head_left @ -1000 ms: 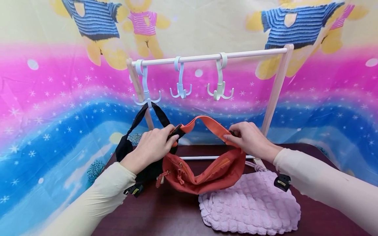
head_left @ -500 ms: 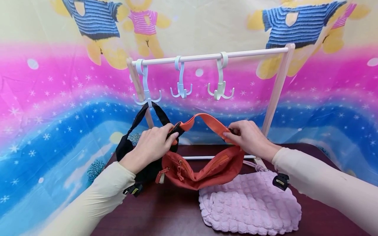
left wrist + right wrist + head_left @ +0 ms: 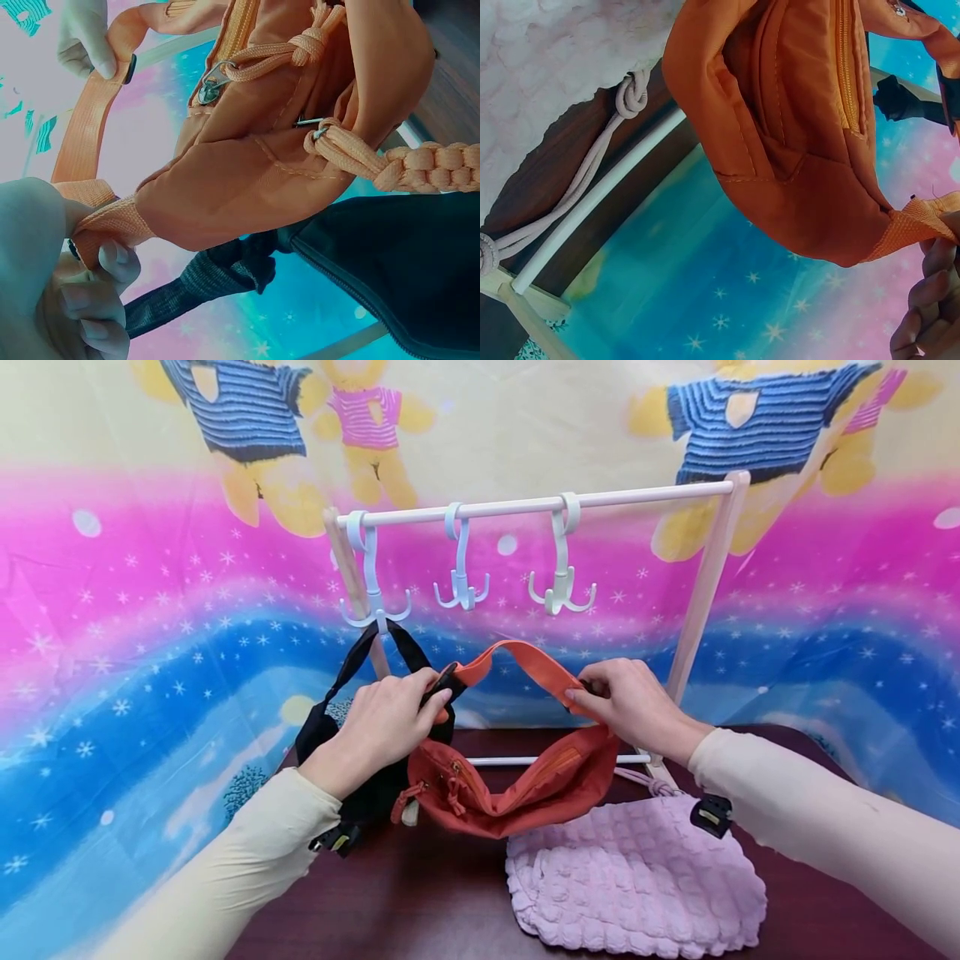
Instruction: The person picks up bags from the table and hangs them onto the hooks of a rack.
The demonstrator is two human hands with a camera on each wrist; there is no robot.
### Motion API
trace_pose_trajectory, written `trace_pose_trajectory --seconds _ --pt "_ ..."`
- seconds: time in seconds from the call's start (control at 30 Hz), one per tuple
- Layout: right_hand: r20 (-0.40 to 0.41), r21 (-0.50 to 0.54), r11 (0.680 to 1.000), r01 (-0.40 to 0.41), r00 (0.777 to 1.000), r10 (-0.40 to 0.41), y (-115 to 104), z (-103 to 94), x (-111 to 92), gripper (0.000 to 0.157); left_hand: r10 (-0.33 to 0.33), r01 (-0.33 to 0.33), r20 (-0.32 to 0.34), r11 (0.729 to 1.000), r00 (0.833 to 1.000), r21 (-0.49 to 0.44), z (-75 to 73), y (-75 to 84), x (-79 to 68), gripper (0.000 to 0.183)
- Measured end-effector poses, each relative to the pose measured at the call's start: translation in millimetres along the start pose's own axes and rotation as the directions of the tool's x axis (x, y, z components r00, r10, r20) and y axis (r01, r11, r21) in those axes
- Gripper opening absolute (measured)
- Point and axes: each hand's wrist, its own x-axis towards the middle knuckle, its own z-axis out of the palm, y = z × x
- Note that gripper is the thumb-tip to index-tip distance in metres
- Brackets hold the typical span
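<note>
- Slightly higher than a second ago, the rust-orange fabric waist bag (image 3: 517, 817) has risen with both hands, its bright orange webbing strap (image 3: 540, 667) arching nearer the hooks.
- It hangs in the air in front of the rack, sagging into a V between the hands.
- Left hand (image 3: 390, 710) pinches the strap beside a black plastic buckle (image 3: 447, 683), thumb against curled fingers; right hand (image 3: 630, 697) pinches its other side.
- Holding it well probably means keeping both pinches level and far enough apart that the loop stays arched and untwisted.
- Braided orange cord zip pulls (image 3: 431, 165) dangle from the bag; they are best kept away from the black fabric bag (image 3: 371, 797) close behind, which hangs by its strap from the left pale-blue plastic hook (image 3: 371, 568).
- Any lift should be slow, since a knock could swing the middle pale-blue plastic hook (image 3: 462, 578) or the cream plastic hook (image 3: 559, 560) on the white rail (image 3: 645, 497).
- Below, a puffy pink quilted bag (image 3: 637, 877) lies on the dark red-brown surface (image 3: 360, 902).
</note>
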Motion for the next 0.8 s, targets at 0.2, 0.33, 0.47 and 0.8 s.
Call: trace_pose_trajectory --seconds 0.2,0.33,0.47,0.8 --pt "0.002 0.007 1.0 0.004 1.0 -0.004 -2 -3.3 2 0.01 0.01 -0.01 -0.009 1.0 1.0 0.004 -4.5 0.4 0.9 0.026" --pt "0.007 0.002 1.0 -0.003 1.0 0.003 -4 -4.8 4 0.011 0.008 -0.008 -0.009 1.0 1.0 0.002 -7.0 1.3 1.2 0.026" --pt "0.008 -0.002 1.0 -0.01 1.0 0.01 -5 -5.5 5 0.011 0.005 -0.005 -0.013 1.0 1.0 0.0 -8.9 2.1 1.4 0.027" --pt "-0.021 -0.007 1.0 0.005 1.0 -0.005 -7 -3.9 8 0.011 0.011 -0.012 -0.044 1.0 0.999 -0.007 -14.5 0.5 -0.3 0.024"
